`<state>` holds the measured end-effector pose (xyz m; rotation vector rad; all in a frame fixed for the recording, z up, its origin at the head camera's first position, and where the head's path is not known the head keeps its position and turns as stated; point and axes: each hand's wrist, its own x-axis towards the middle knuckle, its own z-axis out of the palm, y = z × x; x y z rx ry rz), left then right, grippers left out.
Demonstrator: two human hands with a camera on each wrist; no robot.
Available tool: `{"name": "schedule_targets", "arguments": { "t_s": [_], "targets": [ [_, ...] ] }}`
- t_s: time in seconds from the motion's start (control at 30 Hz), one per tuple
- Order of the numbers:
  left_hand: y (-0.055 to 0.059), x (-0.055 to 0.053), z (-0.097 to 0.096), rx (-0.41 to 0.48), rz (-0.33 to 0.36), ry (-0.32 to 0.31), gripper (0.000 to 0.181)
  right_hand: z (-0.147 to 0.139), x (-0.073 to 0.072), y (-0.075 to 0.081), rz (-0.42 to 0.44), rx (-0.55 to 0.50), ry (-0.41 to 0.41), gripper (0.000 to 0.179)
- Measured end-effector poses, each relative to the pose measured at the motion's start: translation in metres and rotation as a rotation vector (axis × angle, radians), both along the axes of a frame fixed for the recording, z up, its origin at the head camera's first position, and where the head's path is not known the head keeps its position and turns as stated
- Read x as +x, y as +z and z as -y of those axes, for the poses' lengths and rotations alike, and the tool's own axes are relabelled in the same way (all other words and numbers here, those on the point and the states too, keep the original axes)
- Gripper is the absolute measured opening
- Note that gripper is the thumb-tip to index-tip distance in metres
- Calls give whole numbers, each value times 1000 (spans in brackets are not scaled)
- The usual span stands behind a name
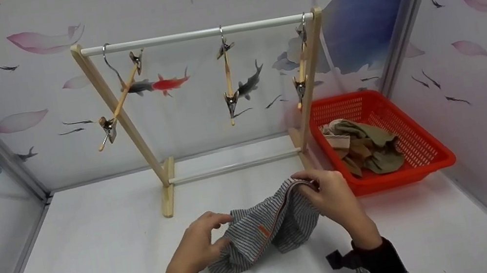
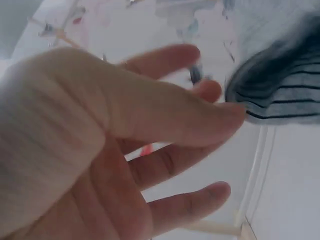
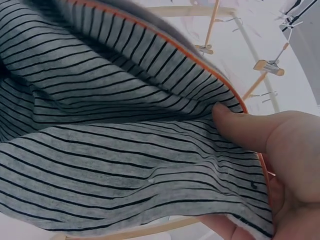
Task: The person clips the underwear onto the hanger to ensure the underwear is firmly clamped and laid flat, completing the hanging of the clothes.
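- Item in work: a grey striped garment (image 1: 249, 229) with an orange tag (image 1: 263, 230), positioned mid-width over the white tabletop (image 1: 81, 262), between the hands and in front of the rack. Garment type not determinable; it is bunched. Whether its lower folds touch the surface cannot be told.
- Right hand (image 1: 334, 193): thumb and fingers closed in a pinch on the garment's edge, beside the orange trim (image 3: 227, 84).
- Left hand (image 1: 193, 248): fingers spread, thumb apart, at the garment's left end. No grip seen; contact at the thumb tip not confirmed.
- Wooden rack (image 1: 130, 130): stands toward the tabletop's back edge. Three clip hangers hang from its white rail (image 1: 197, 34); the left hanger (image 1: 123, 94), middle hanger (image 1: 228, 77) and right hanger (image 1: 302, 62) carry no cloth.
- Red basket (image 1: 426, 166): near the tabletop's back right corner, containing olive-green cloth (image 1: 386, 159).
- Step in hand, as judged: opening out and orienting the garment.
- Next move, as judged: calls for the left fingers to secure the loose left end while the right pinch is maintained, so the edge can be drawn straight. Bunched folds may obscure the correct edge.
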<state>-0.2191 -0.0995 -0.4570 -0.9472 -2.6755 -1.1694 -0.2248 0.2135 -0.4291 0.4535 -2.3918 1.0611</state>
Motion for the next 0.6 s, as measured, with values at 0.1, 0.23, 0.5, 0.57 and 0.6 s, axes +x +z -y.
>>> {"name": "schedule_targets", "arguments": {
  "t_s": [0.1, 0.23, 0.5, 0.57, 0.6],
  "targets": [
    [-1, 5, -30, -11, -27, 16, 55, 1, 0, 0, -9, 18, -14, 23],
    [-10, 11, -78, -86, -149, 124, 79, 2, 1, 0, -19, 23, -10, 23],
    [-33, 8, -107, -32, -423, 358, 28, 6, 1, 1, -9, 9, 17, 25],
    [-30, 5, -100, -9, -404, 362, 28, 5, 2, 0, 0, 10, 11, 24],
    [-29, 4, -97, 5, -391, 364, 28, 4, 2, 0, 7, 11, 4, 24]
  ]
}}
